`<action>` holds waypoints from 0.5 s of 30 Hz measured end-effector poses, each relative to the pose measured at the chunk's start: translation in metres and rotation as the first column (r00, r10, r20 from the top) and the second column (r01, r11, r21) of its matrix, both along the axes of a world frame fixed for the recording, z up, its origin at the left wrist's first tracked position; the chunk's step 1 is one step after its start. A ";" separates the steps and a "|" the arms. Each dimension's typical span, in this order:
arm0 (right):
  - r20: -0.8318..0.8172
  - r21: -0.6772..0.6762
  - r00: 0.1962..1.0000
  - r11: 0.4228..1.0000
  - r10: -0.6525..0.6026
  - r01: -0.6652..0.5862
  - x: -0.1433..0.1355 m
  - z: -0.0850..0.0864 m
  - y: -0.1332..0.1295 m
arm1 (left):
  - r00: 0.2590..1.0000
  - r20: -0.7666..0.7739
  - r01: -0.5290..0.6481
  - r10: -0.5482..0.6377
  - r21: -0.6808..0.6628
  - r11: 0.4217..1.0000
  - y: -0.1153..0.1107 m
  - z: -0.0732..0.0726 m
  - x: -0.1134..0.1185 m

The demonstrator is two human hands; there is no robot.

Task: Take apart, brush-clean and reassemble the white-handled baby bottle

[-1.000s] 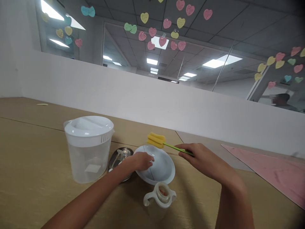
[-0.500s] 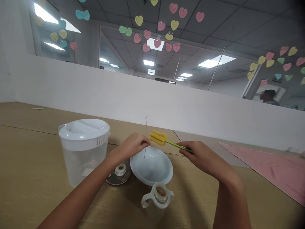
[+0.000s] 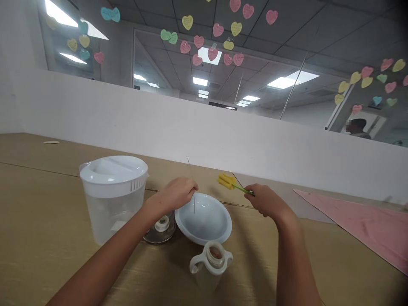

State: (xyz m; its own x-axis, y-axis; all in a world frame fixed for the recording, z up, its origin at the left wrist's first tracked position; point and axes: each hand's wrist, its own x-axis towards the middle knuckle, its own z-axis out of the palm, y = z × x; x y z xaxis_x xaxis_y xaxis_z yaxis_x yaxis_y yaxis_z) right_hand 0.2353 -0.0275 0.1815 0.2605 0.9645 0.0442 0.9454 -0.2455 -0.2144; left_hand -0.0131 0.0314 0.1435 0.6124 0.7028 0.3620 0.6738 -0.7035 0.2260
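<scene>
My left hand (image 3: pixel 180 193) pinches a thin wire rod (image 3: pixel 194 204) with a small loop at its top; its lower end hangs over the white bowl (image 3: pixel 204 219). My right hand (image 3: pixel 263 199) is closed on the green handle of a sponge brush, whose yellow sponge head (image 3: pixel 227 181) points left, above and to the right of the bowl. In front of the bowl stands an open two-handled bottle (image 3: pixel 211 259) with something reddish-brown visible in its mouth.
A clear lidded pitcher (image 3: pixel 114 191) stands at the left. Between it and the bowl, a metal tray (image 3: pixel 159 236) holds a white ring-shaped part (image 3: pixel 162 223). Pink cloth (image 3: pixel 360 225) lies at the right. A white wall (image 3: pixel 159 121) rises behind.
My right hand has moved the brush right, away from my left hand. The wire rod in my left hand has tilted, its top now further left.
</scene>
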 end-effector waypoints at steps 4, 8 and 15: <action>-0.078 -0.220 0.995 0.974 -0.061 0.043 0.024 -0.032 0.037 | 0.999 -0.018 0.051 -0.051 0.012 0.999 -0.005 0.005 0.001; -0.115 -0.381 0.990 0.924 -0.086 0.036 0.035 -0.064 0.056 | 0.999 -0.034 0.035 -0.036 -0.015 0.999 -0.008 0.008 0.002; -0.164 -0.309 0.986 0.950 -0.003 -0.048 0.026 -0.054 0.051 | 0.993 -0.061 0.102 -0.102 -0.003 0.995 -0.005 0.002 0.004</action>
State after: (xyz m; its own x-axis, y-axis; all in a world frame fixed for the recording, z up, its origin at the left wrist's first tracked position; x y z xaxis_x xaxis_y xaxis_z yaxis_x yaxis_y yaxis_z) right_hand 0.2610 0.0230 0.1276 0.2175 0.9290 -0.2994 0.9107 -0.3035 -0.2802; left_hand -0.0095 0.0263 0.1457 0.7017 0.6356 0.3218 0.6113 -0.7692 0.1863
